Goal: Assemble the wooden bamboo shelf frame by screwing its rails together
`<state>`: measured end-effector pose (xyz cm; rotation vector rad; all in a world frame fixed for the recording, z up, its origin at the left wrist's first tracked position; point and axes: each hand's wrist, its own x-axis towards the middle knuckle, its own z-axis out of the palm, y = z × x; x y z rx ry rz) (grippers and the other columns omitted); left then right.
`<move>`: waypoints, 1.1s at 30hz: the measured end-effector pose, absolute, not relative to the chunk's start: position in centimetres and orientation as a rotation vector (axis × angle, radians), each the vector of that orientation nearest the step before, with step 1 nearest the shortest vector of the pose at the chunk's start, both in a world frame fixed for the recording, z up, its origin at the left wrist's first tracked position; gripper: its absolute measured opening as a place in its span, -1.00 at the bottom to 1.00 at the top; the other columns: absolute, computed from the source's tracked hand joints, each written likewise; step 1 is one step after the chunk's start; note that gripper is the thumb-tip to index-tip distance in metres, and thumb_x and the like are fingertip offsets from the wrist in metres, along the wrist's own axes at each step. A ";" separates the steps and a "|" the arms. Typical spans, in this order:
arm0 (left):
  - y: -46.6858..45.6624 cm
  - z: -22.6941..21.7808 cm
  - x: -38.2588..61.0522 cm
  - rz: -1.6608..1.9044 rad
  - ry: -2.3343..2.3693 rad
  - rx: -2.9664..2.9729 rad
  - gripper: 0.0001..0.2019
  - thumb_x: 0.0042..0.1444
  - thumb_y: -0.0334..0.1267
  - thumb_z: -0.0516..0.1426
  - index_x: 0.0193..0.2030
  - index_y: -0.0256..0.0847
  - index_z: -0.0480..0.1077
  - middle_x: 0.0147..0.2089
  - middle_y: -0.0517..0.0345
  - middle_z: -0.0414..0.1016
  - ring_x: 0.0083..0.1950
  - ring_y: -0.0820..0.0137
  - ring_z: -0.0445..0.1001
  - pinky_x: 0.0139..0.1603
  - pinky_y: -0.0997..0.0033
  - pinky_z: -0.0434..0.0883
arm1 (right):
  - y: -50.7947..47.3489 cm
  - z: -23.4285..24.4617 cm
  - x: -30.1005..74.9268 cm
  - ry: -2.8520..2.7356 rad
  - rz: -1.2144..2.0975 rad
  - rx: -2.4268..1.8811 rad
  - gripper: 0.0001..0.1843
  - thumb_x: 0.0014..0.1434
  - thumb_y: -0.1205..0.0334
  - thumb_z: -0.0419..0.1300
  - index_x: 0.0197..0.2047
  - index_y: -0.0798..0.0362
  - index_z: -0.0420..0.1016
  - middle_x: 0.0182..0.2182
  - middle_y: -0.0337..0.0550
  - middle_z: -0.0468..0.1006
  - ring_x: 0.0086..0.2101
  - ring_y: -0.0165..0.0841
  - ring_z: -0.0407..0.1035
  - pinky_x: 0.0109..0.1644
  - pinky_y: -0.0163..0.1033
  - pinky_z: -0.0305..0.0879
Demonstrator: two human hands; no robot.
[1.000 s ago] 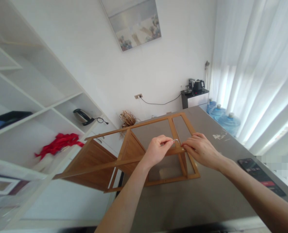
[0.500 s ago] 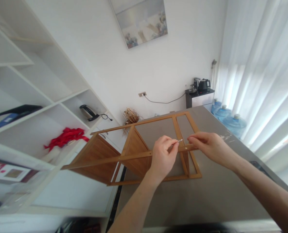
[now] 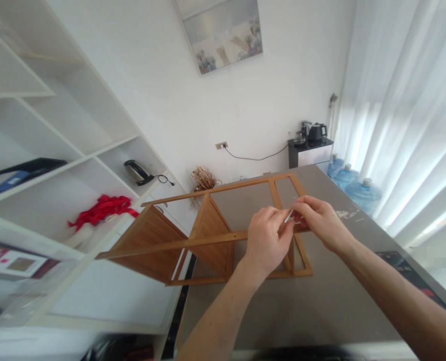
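A brown wooden rack frame lies on its side, partly on the grey table and partly hanging over its left edge. My left hand is closed in a pinch on a small thin metal tool, likely a hex key, above the frame's upper rail. My right hand is closed too, fingertips meeting the tool's far end and resting at the rail. Both hands sit close together over the frame's right section.
A black phone lies on the table at the right. White shelves at the left hold a kettle and red cloth. Water bottles and a curtain stand at the right, a small cabinet at the back wall.
My left hand has shifted right and up along the rail, tilting the metal tool more upright. My right hand has drawn in to meet it. The camera view shifted slightly.
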<state>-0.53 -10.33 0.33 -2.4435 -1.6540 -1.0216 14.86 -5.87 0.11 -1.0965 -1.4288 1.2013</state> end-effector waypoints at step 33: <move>-6.8 2.1 -5.4 -0.256 -2.205 -2.739 -0.81 0.02 -0.18 0.09 -0.32 -0.24 0.41 -0.38 0.12 0.49 -0.39 0.34 0.43 -0.43 0.45 0.27 | -4.4 0.8 21.2 -1.769 1.005 -1.148 -0.60 0.08 -0.15 0.20 -0.32 0.05 0.51 -0.45 -0.19 0.51 -0.40 -0.40 0.34 -0.30 -0.31 0.28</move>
